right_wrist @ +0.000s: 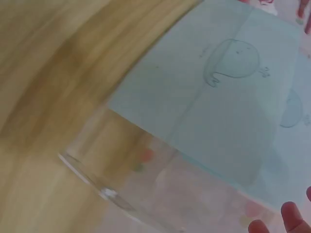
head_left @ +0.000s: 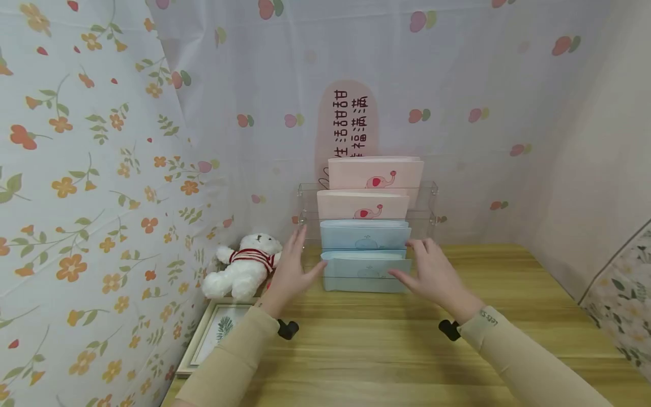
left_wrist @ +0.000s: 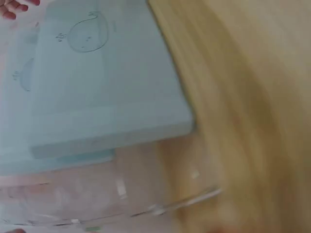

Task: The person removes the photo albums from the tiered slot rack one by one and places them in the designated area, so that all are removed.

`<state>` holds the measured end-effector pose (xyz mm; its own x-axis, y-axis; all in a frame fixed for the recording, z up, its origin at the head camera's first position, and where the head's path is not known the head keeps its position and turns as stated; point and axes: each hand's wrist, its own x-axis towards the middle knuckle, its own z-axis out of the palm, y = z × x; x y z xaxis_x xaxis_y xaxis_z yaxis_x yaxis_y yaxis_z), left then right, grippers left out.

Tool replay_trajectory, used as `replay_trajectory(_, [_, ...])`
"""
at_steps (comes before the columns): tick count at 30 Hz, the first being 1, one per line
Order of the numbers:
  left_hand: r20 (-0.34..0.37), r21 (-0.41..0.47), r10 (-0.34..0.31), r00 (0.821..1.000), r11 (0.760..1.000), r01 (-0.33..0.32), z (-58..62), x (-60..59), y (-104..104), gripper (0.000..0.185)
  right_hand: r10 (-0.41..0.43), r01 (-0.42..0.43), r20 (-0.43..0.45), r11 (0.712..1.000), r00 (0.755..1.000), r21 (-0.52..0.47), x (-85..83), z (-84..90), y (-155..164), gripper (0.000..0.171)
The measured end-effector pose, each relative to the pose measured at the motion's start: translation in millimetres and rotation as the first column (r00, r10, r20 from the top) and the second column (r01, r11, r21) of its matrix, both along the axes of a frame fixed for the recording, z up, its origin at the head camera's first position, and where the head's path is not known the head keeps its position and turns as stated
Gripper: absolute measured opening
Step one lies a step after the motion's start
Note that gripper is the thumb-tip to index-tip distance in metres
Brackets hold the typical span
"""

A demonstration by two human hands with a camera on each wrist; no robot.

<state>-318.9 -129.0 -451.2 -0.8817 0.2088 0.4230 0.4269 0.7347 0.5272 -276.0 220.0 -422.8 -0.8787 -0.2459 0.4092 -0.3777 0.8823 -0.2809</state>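
A clear tiered rack (head_left: 432, 198) stands at the back of a wooden table (head_left: 386, 350). It holds two pink elephant-printed stacks (head_left: 375, 172) (head_left: 362, 204) behind and two pale blue whale-printed stacks in front. My left hand (head_left: 297, 260) and right hand (head_left: 424, 265) are open, fingers straight, flanking the front blue stack (head_left: 363, 271). The right thumb lies across its front face; the left fingers sit at its left edge. Blurred wrist views show the blue stack (left_wrist: 107, 82) (right_wrist: 214, 92) and the rack's clear edge (left_wrist: 160, 208) (right_wrist: 97, 187). Fingertips (right_wrist: 291, 216) peek in at the frame edge.
A white teddy bear (head_left: 244, 268) in a red striped top sits left of the rack, against floral cloth. A framed leaf picture (head_left: 216, 333) lies flat at the table's left edge. A pink sign (head_left: 348, 121) hangs on the back cloth. Bare tabletop lies to the right.
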Motion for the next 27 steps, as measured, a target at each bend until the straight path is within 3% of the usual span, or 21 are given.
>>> replay_trajectory(2, [-0.002,0.13,0.03,1.0,0.991,-0.03,-15.5,-1.0,-3,0.099,-0.026,0.027,0.019,0.999,0.999,-0.029,-4.0,-7.4,2,0.083])
replay_trajectory(4, [0.011,0.245,0.059,0.998,0.968,-0.06,-29.8,-1.9,-4,0.096,-0.051,0.054,0.049,0.997,0.997,-0.057,-7.3,-14.4,3,0.083])
replay_trajectory(8, [0.086,0.444,0.082,0.993,0.889,-0.111,-56.5,-7.6,-2,0.09,-0.077,0.092,0.112,0.986,0.991,-0.137,-12.2,-25.7,9,0.084])
replay_trajectory(11, [0.127,0.526,0.078,0.989,0.84,-0.134,-72.8,-12.8,1,0.084,-0.088,0.12,0.169,0.975,0.982,-0.185,-14.3,-30.8,12,0.087])
replay_trajectory(17, [0.128,0.611,0.075,0.989,0.78,-0.138,-87.7,-15.8,6,0.067,-0.067,0.137,0.265,0.958,0.962,-0.253,-17.2,-36.8,15,0.088])
replay_trajectory(21, [0.167,0.648,0.095,0.981,0.739,-0.183,-92.7,-15.4,7,0.058,-0.056,0.137,0.27,0.947,0.961,-0.289,-21.3,-43.4,16,0.084])
replay_trajectory(24, [0.2,0.652,0.121,0.972,0.724,-0.224,-98.2,-14.8,7,0.052,-0.042,0.132,0.271,0.936,0.962,-0.325,-24.3,-48.4,17,0.082])
replay_trajectory(27, [0.205,0.686,0.108,0.973,0.692,-0.222,-103.0,-14.5,8,0.048,-0.027,0.137,0.289,0.92,0.957,-0.367,-26.5,-51.5,15,0.082])
